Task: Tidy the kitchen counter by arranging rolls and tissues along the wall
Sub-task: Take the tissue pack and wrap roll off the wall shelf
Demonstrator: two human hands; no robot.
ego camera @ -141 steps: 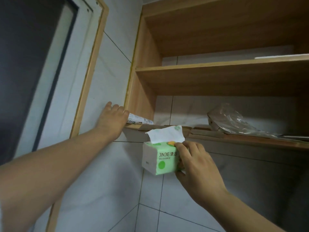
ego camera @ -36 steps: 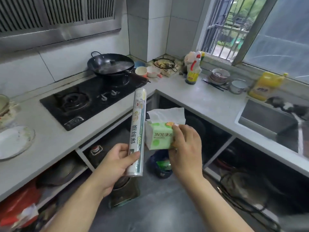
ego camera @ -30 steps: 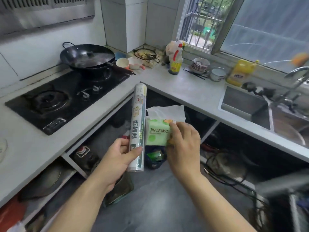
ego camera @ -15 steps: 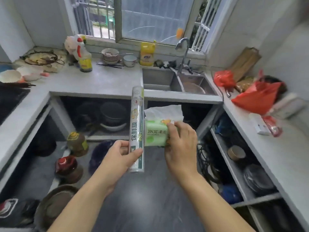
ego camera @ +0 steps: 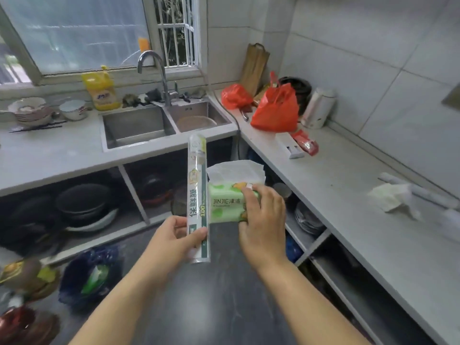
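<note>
While we carry both items, nothing is placed yet.
Our left hand grips the roll, our right hand the tissue pack; next, the counter by the wall.

On the roll of cling film, the large green characters "保鲜膜" are printed lengthwise, with the number "100" beside them in the green stripe. On the green tissue pack, "JINJIE" followed by "津洁" is read. The blue label on the yellow bottle is too blurred to be read.
</note>
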